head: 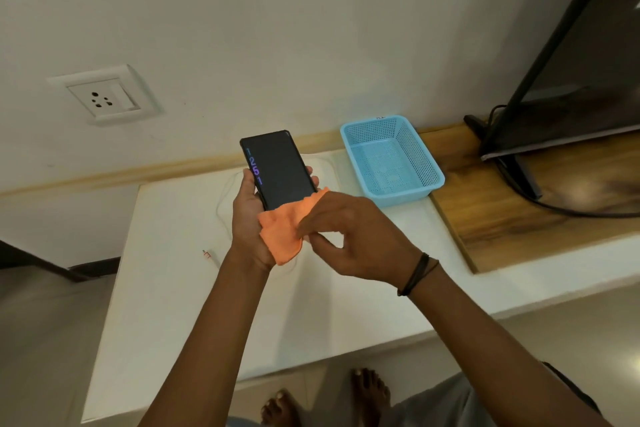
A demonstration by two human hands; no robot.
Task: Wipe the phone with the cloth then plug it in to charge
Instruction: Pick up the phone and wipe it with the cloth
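Two hands: right hand presses one cloth on one phone.

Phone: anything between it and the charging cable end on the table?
Nothing visible. The phone is up in the left hand, with the right hand pressing the orange cloth on its lower end. The cable plug lies bare on the white table, lower left.

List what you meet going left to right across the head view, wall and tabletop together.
Wall socket → cable plug tip → phone in the left hand → blue basket → TV.
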